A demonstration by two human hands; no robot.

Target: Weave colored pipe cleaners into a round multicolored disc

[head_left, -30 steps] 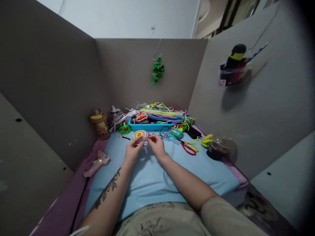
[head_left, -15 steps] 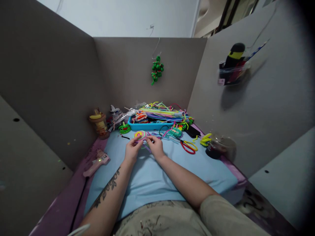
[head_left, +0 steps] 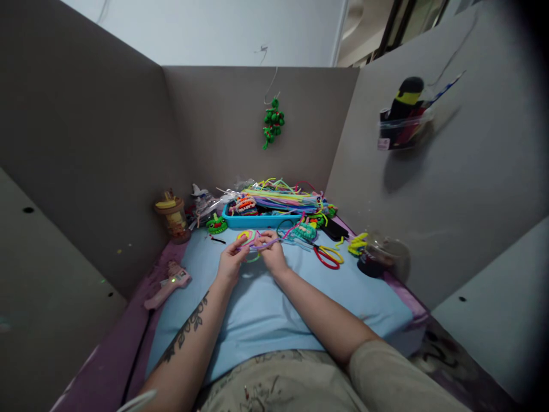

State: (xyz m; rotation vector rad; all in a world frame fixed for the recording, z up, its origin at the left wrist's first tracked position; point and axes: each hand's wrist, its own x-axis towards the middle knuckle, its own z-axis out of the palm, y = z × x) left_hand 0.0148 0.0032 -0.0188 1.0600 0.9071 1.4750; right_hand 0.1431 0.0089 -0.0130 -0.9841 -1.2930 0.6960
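Note:
A round coil of pink, yellow and green pipe cleaners [head_left: 247, 237] is pinched at its left edge by my left hand [head_left: 232, 258]. My right hand [head_left: 271, 253] is closed at the coil's right side, with a purple pipe cleaner [head_left: 266, 245] between its fingers. A light green strand [head_left: 254, 259] loops below the coil between both hands. Fingers cover parts of the coil's edge. Right of my hands lie red-and-yellow-handled scissors [head_left: 328, 257] and a teal pipe-cleaner piece [head_left: 305, 230].
Behind my hands stands a blue tray [head_left: 261, 222] heaped with pipe cleaners [head_left: 283, 197]. A green frog piece [head_left: 217, 224] sits to its left. A pink glue gun [head_left: 169, 286] lies at the left edge, a dark jar [head_left: 372, 263] at the right. Grey panels surround the table.
The purple strand now stretches across the coil's lower right to my right hand, which has shifted slightly. My left hand keeps its grip, and the coil is tilted a little differently.

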